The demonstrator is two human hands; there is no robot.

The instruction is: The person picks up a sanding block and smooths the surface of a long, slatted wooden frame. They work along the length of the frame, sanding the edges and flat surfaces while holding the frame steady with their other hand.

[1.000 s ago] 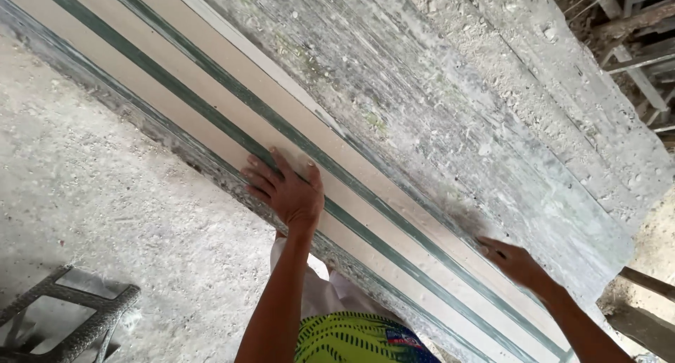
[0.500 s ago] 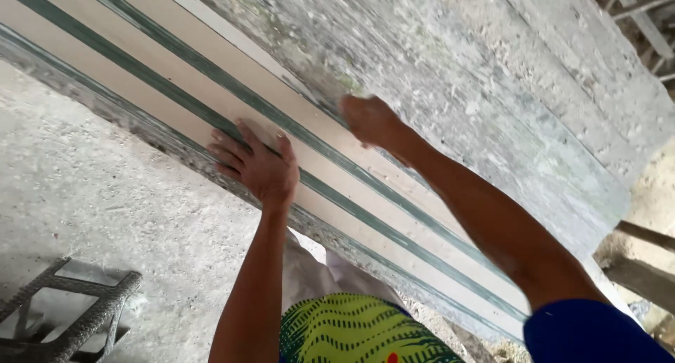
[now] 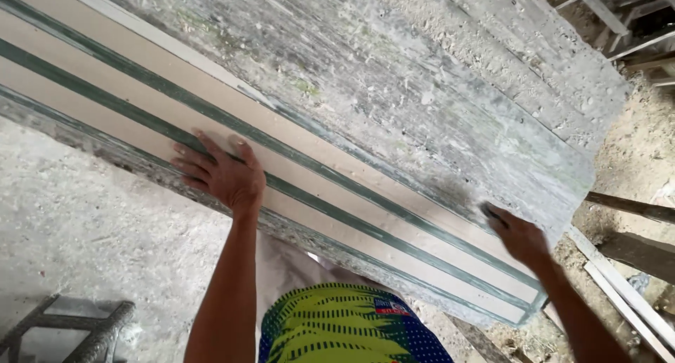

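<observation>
Nearest the camera: yellow-green patterned garment. Left hand lies flat, fingers spread apart, on the long beige strips with green edges stacked along the desk's near edge; it holds nothing. Right hand has drawn back from mid-strip half a second ago to the strips' right end; grip blurred, cannot tell. Beyond the fingers: dusty grey desk, debris-strewn. Judgement: strips are being pressed and aligned.
</observation>
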